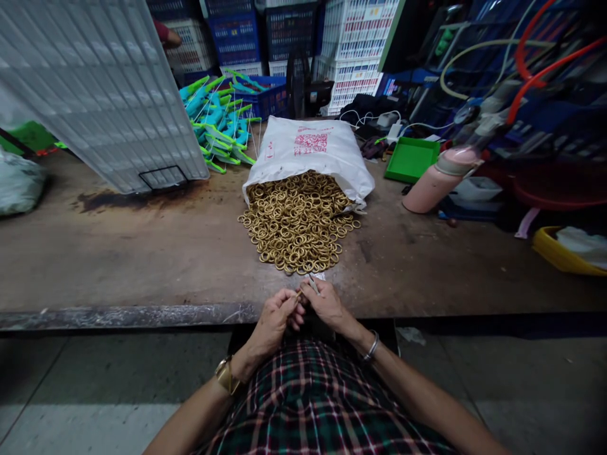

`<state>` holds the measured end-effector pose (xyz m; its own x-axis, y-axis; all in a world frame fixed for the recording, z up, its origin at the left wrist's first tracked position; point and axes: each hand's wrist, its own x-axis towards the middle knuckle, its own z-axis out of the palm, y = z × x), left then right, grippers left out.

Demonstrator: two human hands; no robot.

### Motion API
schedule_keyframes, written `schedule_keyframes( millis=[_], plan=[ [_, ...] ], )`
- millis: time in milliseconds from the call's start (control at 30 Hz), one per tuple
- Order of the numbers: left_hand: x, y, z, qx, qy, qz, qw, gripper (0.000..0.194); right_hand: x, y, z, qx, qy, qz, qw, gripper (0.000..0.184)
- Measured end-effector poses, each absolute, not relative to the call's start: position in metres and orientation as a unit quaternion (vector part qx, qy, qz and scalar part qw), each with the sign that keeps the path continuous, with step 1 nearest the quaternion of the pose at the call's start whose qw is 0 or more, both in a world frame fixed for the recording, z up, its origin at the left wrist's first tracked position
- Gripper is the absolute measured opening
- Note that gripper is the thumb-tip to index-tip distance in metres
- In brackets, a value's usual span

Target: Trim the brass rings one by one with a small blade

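Note:
Near the table's front edge, my left hand [277, 316] pinches a gold-coloured ring [298, 294]. My right hand [329, 304] is closed around a slim grey tool [313, 286] with a thin dark tip; its exact kind is too small to tell. Both hands' fingertips meet at the ring, and part of it is hidden by them. Just beyond my hands lies a heap of gold-coloured rings [298, 227], spilling out of a white sack [284, 148] with red print on it.
A tall grey ribbed panel [109, 82] stands at the left, beside teal and green plastic pieces [220, 123]. To the right are a green tray [412, 159], a pink bottle [429, 186] and a yellow basin [564, 256]. Stacked crates [355, 57] rise behind. Another person's hand [171, 38] shows at upper left.

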<state>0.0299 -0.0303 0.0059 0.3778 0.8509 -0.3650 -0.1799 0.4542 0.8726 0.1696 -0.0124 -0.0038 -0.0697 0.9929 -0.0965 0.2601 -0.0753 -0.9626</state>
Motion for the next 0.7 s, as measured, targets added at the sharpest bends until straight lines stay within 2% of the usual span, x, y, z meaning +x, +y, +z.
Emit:
schedule_keyframes(
  millis=[233, 367, 700],
  plan=[
    [0.029, -0.029, 0.011, 0.415, 0.465, 0.376, 0.686, 0.031, 0.177, -0.021, -0.005, -0.551, -0.723, 0.322, 0.265, 0.012],
    [0.029, -0.028, 0.014, 0.436, 0.488, 0.378, 0.655, 0.033, 0.175, -0.024, -0.004, -0.543, -0.765, 0.288, 0.191, 0.015],
    [0.030, -0.029, 0.015, 0.459, 0.494, 0.385, 0.631, 0.034, 0.172, -0.023, -0.003, -0.565, -0.779, 0.241, 0.126, 0.025]
  ],
)
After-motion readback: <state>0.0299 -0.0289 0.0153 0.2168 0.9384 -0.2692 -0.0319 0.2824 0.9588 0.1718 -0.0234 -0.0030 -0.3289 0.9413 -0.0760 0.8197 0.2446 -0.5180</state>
